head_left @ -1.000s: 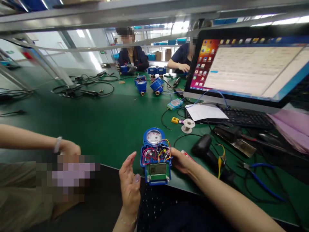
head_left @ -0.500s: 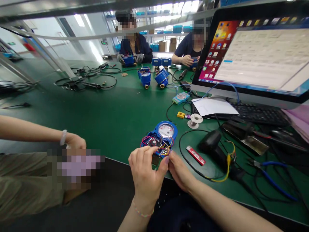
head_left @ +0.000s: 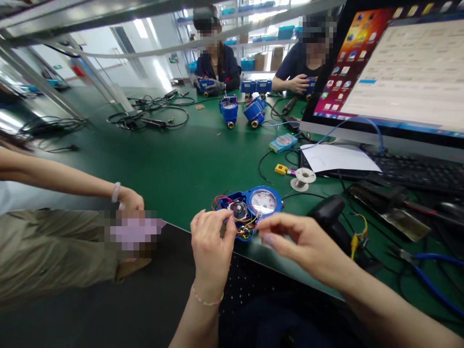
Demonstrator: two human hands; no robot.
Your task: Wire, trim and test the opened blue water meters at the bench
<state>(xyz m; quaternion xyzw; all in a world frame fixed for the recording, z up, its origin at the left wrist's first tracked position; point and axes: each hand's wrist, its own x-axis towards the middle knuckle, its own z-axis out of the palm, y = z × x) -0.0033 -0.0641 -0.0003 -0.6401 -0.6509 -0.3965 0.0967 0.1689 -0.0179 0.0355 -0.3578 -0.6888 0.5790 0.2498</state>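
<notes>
A blue water meter (head_left: 264, 202) lies on the green table near its front edge, its round clear dial to the right. Its side housing is uncovered, and red, yellow and black wires (head_left: 250, 223) show inside with a round dark part. At the housing's lower left is my left hand (head_left: 212, 239), thumb and forefinger closed together on its near edge; the fingertips partly cover it. Just off the lower right of the meter, my right hand (head_left: 300, 237) has curved fingers with a gap between thumb and fingers. I see nothing held in it.
Right of the meter are a solder spool (head_left: 303, 179), a black handheld scanner (head_left: 328, 212), blue-handled pliers (head_left: 416, 256) and a monitor (head_left: 391, 72). More blue meters (head_left: 229, 111) stand farther back. A neighbour's arm (head_left: 72, 179) is at left; two people sit opposite.
The meter has turned so its dial points more to the right. My right hand has come away from its lower edge to the right, now covering the spot of the red label strip.
</notes>
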